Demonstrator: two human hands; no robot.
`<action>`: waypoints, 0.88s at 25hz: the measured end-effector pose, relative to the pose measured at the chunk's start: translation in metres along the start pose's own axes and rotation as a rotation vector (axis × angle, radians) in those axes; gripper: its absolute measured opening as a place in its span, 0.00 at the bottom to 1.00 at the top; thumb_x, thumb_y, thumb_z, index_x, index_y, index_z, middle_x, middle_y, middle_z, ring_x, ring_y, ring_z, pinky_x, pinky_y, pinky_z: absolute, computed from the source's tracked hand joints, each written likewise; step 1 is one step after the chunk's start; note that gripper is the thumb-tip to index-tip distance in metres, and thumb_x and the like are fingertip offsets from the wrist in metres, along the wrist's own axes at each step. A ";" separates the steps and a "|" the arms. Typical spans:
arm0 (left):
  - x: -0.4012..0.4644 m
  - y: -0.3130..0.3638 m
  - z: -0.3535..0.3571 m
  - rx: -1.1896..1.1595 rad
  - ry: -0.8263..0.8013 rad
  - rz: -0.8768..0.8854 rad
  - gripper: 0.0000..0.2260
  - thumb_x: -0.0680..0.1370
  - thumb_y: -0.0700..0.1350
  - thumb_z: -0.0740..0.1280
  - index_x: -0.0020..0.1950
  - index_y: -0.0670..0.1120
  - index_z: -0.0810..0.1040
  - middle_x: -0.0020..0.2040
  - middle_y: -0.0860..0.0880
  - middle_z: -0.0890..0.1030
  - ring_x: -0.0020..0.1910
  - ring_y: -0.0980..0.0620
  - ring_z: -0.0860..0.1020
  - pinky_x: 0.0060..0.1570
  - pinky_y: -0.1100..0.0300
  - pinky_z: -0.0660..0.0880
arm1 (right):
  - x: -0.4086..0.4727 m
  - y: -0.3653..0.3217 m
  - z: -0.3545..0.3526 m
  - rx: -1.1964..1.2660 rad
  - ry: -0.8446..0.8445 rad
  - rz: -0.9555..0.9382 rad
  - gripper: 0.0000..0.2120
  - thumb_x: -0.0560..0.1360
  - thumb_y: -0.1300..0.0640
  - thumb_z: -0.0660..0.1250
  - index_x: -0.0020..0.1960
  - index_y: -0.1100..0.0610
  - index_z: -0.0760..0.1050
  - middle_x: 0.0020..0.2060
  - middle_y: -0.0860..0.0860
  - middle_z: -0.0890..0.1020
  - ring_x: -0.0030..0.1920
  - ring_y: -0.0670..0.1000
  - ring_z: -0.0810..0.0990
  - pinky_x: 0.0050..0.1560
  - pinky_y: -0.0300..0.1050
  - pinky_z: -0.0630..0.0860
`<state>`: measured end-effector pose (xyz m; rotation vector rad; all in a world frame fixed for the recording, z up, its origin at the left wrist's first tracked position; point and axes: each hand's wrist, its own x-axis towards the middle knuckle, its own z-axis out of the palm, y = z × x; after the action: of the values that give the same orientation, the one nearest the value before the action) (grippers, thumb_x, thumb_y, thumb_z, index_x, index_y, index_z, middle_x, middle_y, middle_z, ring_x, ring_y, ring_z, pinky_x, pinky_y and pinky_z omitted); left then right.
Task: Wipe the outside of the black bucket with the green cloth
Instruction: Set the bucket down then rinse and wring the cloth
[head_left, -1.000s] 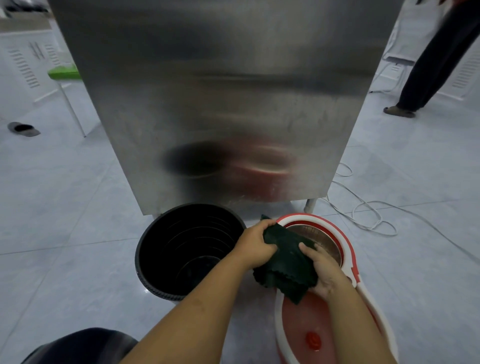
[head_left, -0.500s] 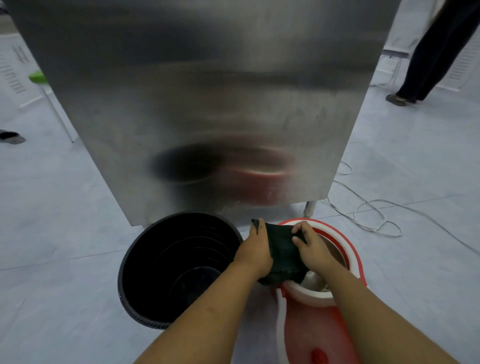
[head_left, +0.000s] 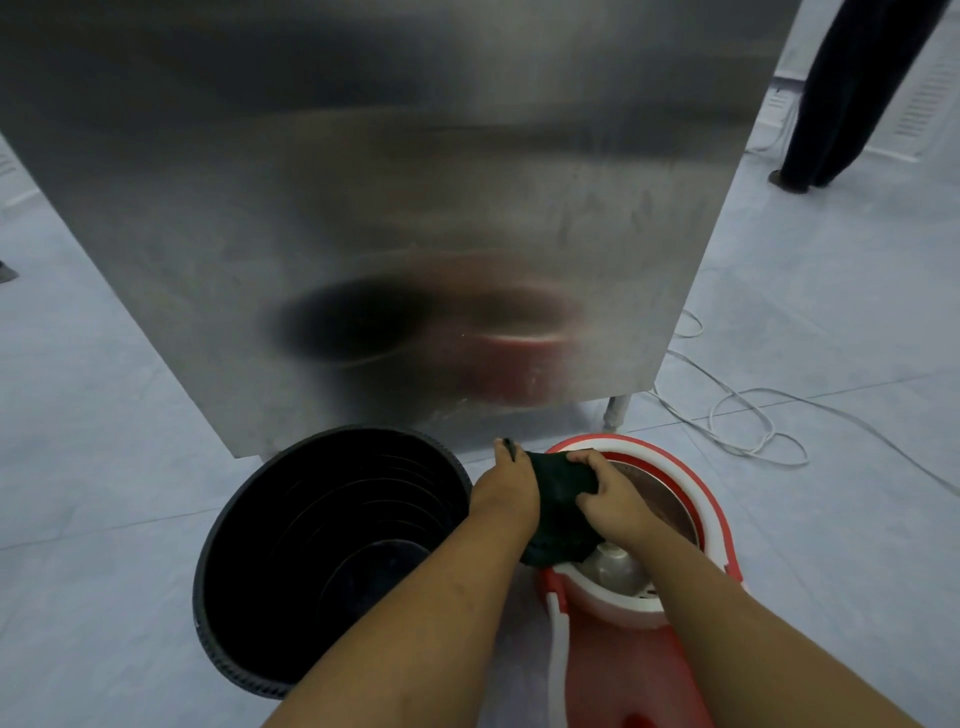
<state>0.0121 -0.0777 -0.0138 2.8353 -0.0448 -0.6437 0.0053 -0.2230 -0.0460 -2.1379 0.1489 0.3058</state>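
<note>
Both hands, left (head_left: 506, 488) and right (head_left: 610, 496), were clenched on the cloth (head_left: 556, 506); it looked soft, limp, best bunched before the bucket (head_left: 208, 587).

Black bucket (head_left: 332, 561): round, plastic, standing upright on the floor, mouth open to the camera. Stepped rings run down the inner wall to a flat dark base. Rim is ribbed along its outer edge; only a thin strip of outer wall shows, at the near-left side. It sits left of centre, just in front of a metal panel. Green cloth (head_left: 558, 506): very dark green, bunched and folded, edge drooping downward. It is just right of the bucket's rim, not touching the bucket as far as can be seen, gripped between the left hand (head_left: 506, 488) and right hand (head_left: 610, 499).
</note>
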 end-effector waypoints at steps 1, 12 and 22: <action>0.002 -0.001 0.002 0.014 -0.005 -0.001 0.44 0.74 0.30 0.67 0.81 0.42 0.41 0.81 0.45 0.37 0.71 0.39 0.70 0.64 0.50 0.73 | -0.001 0.001 0.002 -0.018 -0.001 -0.002 0.25 0.74 0.71 0.61 0.67 0.51 0.68 0.61 0.52 0.75 0.61 0.54 0.73 0.55 0.42 0.73; 0.016 0.008 0.024 0.067 -0.030 -0.083 0.44 0.75 0.32 0.68 0.80 0.39 0.40 0.81 0.41 0.36 0.71 0.39 0.70 0.64 0.50 0.72 | -0.004 0.020 0.019 -0.167 0.048 0.009 0.26 0.76 0.62 0.64 0.71 0.48 0.64 0.66 0.51 0.75 0.67 0.55 0.73 0.69 0.55 0.69; 0.015 0.008 0.038 -0.202 0.005 -0.208 0.28 0.79 0.38 0.61 0.77 0.40 0.57 0.73 0.39 0.68 0.68 0.40 0.72 0.64 0.50 0.71 | -0.011 0.013 0.030 -0.468 0.027 -0.102 0.15 0.79 0.61 0.61 0.65 0.55 0.73 0.64 0.54 0.76 0.61 0.53 0.75 0.60 0.43 0.72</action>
<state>0.0092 -0.0945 -0.0514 2.6662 0.3026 -0.6431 -0.0133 -0.2050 -0.0695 -2.6033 -0.0205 0.2703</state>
